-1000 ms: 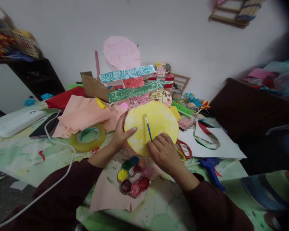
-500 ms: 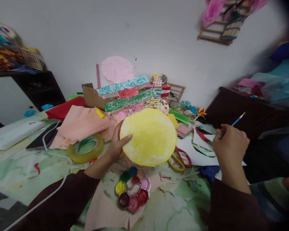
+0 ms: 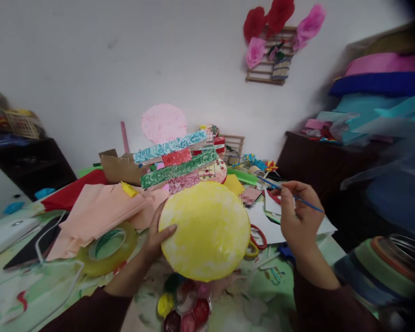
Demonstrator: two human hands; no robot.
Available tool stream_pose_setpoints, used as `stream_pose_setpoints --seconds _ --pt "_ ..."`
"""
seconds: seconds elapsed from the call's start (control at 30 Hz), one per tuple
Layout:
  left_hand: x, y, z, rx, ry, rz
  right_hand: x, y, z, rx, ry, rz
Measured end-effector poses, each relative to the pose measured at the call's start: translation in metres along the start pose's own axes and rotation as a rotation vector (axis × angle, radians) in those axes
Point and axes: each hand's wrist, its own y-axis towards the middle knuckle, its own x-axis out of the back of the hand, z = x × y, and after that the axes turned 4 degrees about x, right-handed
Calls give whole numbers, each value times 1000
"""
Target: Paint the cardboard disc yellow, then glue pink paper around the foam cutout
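My left hand (image 3: 159, 233) grips a painted craft piece by the left edge of its yellow oval (image 3: 205, 233), thumb on the front face. Behind the oval, the piece carries a pink strip, a green strip (image 3: 180, 168), a red strip and a blue strip (image 3: 169, 146), topped by a pale pink oval (image 3: 164, 123). Between the fingers of my right hand (image 3: 300, 216) lies a thin blue paintbrush (image 3: 309, 204), pointing left, apart from the oval. Below the oval sits a flower-shaped paint palette (image 3: 188, 306), its upper part partly covered.
A roll of tape (image 3: 107, 249) lies left of my left hand, beside peach paper (image 3: 100, 212). Red and yellow scissors (image 3: 258, 237) lie right of the oval. A striped jar (image 3: 380, 267) stands at the right. Dark cabinets (image 3: 314, 161) flank the table.
My view has turned right and up. My right hand has turned the brush from pointing up and right to pointing left, nearer the oval. The left hand still holds the craft piece.
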Motion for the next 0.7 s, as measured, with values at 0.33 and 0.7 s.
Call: stream_pose_setpoints --seconds 0.33,0.7 --pt "-8 -5 -3 64 43 -21 -9 -9 30 104 122 184" --pt "-18 -7 -15 76 53 -72 -11 -11 27 8 148 266"
